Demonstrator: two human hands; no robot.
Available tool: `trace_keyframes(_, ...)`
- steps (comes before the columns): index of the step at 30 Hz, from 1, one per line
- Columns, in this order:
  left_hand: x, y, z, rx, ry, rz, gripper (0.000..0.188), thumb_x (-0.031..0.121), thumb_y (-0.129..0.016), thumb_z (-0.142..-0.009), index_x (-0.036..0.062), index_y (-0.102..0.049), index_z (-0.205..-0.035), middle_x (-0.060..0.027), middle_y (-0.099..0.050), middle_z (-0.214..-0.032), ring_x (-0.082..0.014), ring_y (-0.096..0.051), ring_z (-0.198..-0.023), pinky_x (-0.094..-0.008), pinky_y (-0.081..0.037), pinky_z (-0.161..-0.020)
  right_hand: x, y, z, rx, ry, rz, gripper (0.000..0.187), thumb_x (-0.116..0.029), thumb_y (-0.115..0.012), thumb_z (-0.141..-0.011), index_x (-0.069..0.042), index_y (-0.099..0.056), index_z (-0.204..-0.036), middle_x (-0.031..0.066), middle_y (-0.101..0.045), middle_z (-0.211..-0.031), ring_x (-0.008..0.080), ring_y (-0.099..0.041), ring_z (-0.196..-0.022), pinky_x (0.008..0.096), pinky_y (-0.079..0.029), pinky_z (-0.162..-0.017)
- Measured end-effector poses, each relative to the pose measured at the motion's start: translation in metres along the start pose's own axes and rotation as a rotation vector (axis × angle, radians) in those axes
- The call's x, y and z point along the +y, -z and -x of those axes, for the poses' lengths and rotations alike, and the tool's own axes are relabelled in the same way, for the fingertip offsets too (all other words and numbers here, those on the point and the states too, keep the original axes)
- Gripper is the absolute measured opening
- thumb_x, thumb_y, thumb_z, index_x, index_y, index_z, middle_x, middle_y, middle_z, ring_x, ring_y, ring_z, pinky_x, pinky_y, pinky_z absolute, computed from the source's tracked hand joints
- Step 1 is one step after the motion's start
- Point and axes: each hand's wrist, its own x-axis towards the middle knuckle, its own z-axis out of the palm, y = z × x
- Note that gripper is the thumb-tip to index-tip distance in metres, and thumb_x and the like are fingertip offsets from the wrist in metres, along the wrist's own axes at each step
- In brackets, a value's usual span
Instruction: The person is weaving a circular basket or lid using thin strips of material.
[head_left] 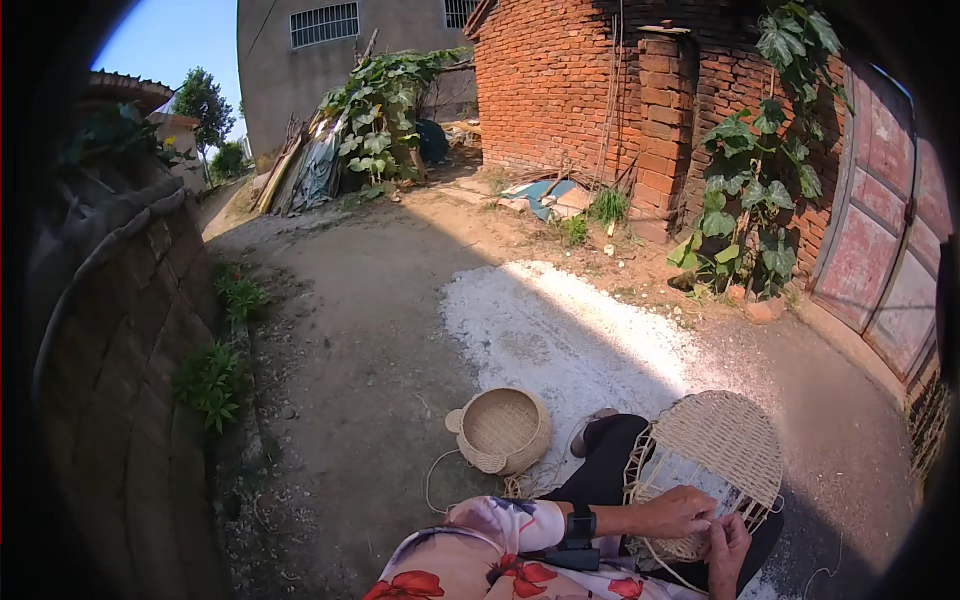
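Left hand (683,510): knuckles up, fingers bent and drawn narrow, tips close against those of the right hand (728,552). Cannot tell whether closed on a strand, so small at the fingertips. Right hand: likewise curled; cannot tell what, if anything, between thumb and finger. Just beyond both hands, across the lap: the weave (722,430), dense at its far end, open with bare strands nearer the left hand, a grey panel (690,470) showing through.

Could lose tension at the open edge, from a fingertip slipping off so thin a strand. Could cross the wrong strand, with the left hand covering part of the work. Could tip the weave on the leg (608,462), for want of a palm laid flat to steady it. Could snag the loose cord (665,566), just below the left hand.

Left forearm: nearly level, in from the left, black band (578,525) around it. Right forearm: mostly out of view, wrist upright below its hand, fingers angled leftward. Well left of the left hand, on the ground: a basket (500,430), mouth up.
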Motion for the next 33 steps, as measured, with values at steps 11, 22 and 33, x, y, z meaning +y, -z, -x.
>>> trace_keyframes(11, -0.025, 0.0, -0.009, -0.015, 0.064, 0.243, 0.021, 0.018, -0.072, -0.073, -0.0003, -0.063, -0.074, -0.0101, -0.059, -0.064, -0.0207, -0.057, -0.06, -0.0387, -0.042, -0.056, -0.066, -0.028, 0.006, 0.046, 0.226, 0.672, 0.025, -0.022, -0.057, -0.101, 0.002, -0.058, -0.093, 0.0262, -0.06, -0.08, 0.0404, -0.058, -0.071, 0.0476, -0.046, -0.067)
trace_keyframes(22, -0.064, -0.023, -0.027, -0.277, 0.037, 0.341, 0.024, 0.016, -0.06, -0.081, -0.004, -0.07, -0.073, -0.0121, -0.067, -0.064, -0.0202, -0.067, -0.055, -0.0347, -0.053, -0.052, -0.055, -0.019, 0.011, 0.034, 0.203, 0.68, 0.036, -0.029, -0.05, -0.104, 0.005, -0.056, -0.098, 0.0311, -0.058, -0.087, 0.0444, -0.055, -0.079, 0.0501, -0.043, -0.072)
trace_keyframes(33, 0.011, 0.009, -0.019, -0.08, -0.077, -0.126, 0.022, 0.02, -0.067, -0.076, -0.0015, -0.064, -0.072, -0.0226, -0.064, -0.071, -0.0433, -0.061, -0.066, -0.0503, -0.046, -0.061, -0.053, 0.0, 0.017, -0.08, 0.238, 0.506, 0.03, -0.021, -0.066, -0.1, 0.003, -0.065, -0.118, 0.0156, -0.071, -0.1, 0.0217, -0.063, -0.09, 0.0348, -0.05, -0.085)
